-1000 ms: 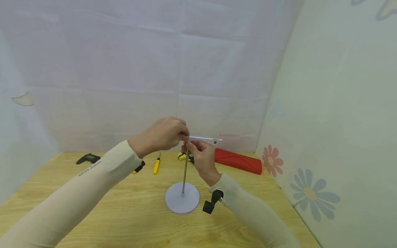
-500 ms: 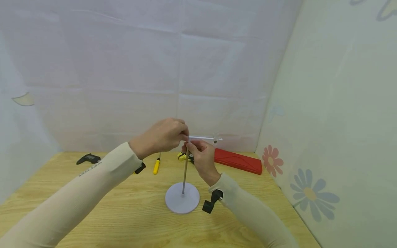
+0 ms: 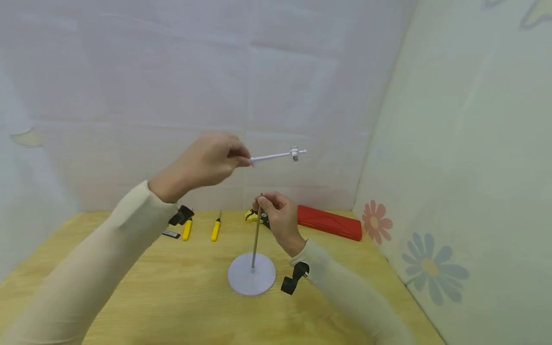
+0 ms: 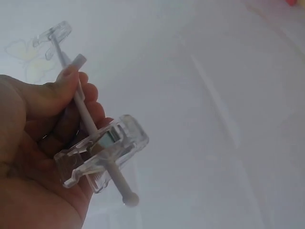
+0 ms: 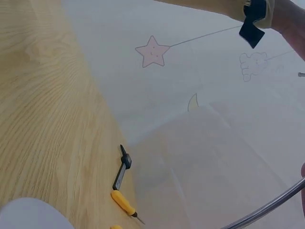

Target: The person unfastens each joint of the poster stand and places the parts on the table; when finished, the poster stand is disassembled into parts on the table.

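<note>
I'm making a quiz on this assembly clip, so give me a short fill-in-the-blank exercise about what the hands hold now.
The left hand holds a thin white rod with a clear ___ on it.
The right hand pinches the top of the upright ___ of the stand.
The stand's round base rests on the wooden ___.

Missing words: clip; pole; table

Head cam looks down at table (image 3: 129, 287) – wrist cams close-up, right shares table (image 5: 38, 119).

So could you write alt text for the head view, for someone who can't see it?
A left hand holds up a thin white rod carrying a clear clip, while the right hand pinches the top of an upright rod on a round base.
</note>
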